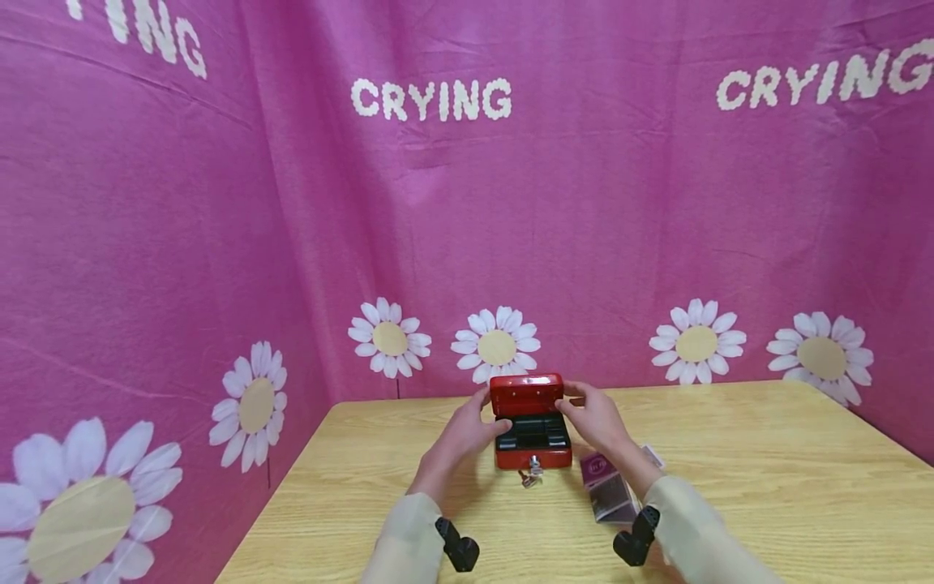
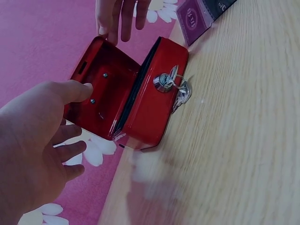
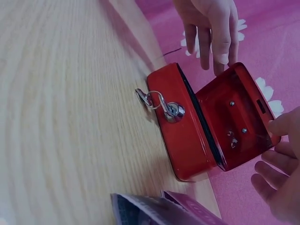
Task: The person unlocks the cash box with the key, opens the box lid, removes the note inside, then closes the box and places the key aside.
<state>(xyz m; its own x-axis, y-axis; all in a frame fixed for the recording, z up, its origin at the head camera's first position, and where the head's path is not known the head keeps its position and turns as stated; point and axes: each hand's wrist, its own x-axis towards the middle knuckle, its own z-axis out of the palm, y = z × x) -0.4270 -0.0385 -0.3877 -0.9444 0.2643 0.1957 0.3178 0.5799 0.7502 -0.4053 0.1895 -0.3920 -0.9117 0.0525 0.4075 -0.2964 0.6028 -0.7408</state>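
A small red cash box [image 1: 534, 460] rests on the wooden table with its lid [image 1: 527, 397] raised. Inside is a black tray [image 1: 536, 431]. Keys on a ring [image 2: 183, 91] hang from the front lock. My left hand [image 1: 470, 428] is at the lid's left side, thumb in front of it and index finger reaching behind. On the lid's right side, my right hand [image 1: 594, 418] holds the edge with the thumb [image 3: 283, 124] against it; its other fingers extend past the lid. Parts of the fingers behind the lid are hidden.
Beside the box on the right, partly beneath my right forearm, lies a purple and dark folded packet [image 1: 609, 491], its kind unclear. A pink cloth with daisies [image 1: 496, 243] hangs behind and left of the table [image 1: 737, 470]. Each wrist carries a black camera [image 1: 457, 546].
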